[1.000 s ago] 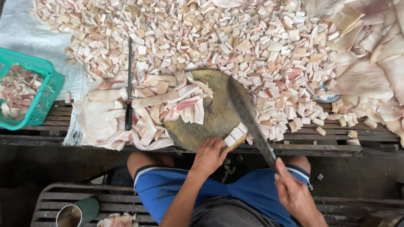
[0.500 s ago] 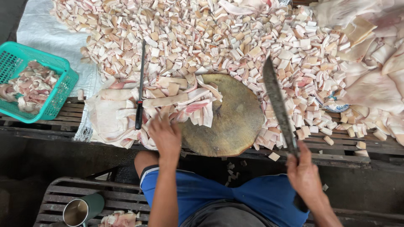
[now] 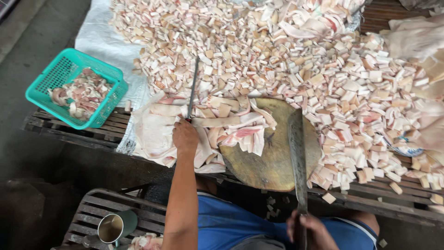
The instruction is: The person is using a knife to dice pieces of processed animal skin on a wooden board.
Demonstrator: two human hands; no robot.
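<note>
My left hand [image 3: 185, 137] is closed at the near end of a thin dark knife [image 3: 193, 88] that lies pointing away across pale strips of fatty meat [image 3: 231, 128]. My right hand [image 3: 309, 231], low at the frame's edge, grips the handle of a long heavy cleaver [image 3: 297, 148]. Its blade lies along the right side of a round wooden chopping block [image 3: 268, 166]. The strips overlap the block's left edge. Beyond them spreads a wide heap of small cut meat pieces [image 3: 277, 55].
A green plastic basket [image 3: 55, 78] with meat scraps sits at the left on the slatted wooden platform [image 3: 69, 132]. A white sack sheet [image 3: 99, 41] lies under the heap. A metal cup [image 3: 113, 227] stands on a slatted bench [image 3: 92, 208] by my knees. Larger meat slabs [image 3: 416, 41] lie at the right.
My left hand left the block's near edge and went left to the thin knife's handle. The cleaver swung from slanting over the block to lying along its right side.
</note>
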